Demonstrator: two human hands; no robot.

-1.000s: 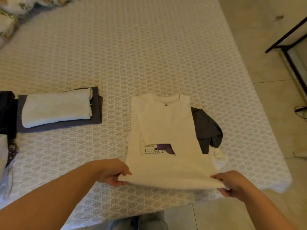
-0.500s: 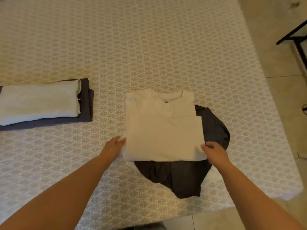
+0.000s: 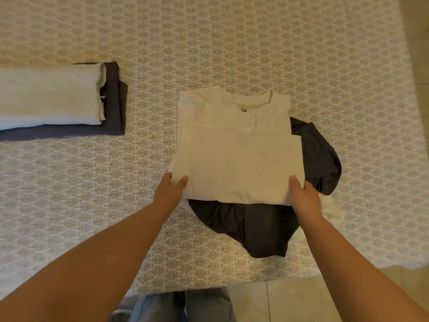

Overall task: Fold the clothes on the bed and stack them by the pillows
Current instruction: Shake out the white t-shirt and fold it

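A cream T-shirt [image 3: 239,156] lies folded in the middle of the bed, collar away from me, its lower half doubled up over its chest. My left hand [image 3: 170,191] grips the shirt's near left corner, thumb on top. My right hand [image 3: 304,196] grips the near right corner the same way. Under the shirt sprawls an unfolded dark grey garment [image 3: 262,228], showing at the right and toward me. At the far left sits a stack: a folded pale garment [image 3: 51,96] on a folded dark grey one [image 3: 113,112]. No pillows are in view.
The patterned bedspread [image 3: 232,43] fills most of the view. A scrap of white cloth [image 3: 333,211] peeks out at the right of the dark garment. The bed's near edge runs along the bottom, with tiled floor [image 3: 290,303] and my legs below it.
The shirt's bottom half was lifted and folded up over the printed chest, uncovering the dark garment. Both hands now grip the new near fold at its corners. The view shifted right and closer.
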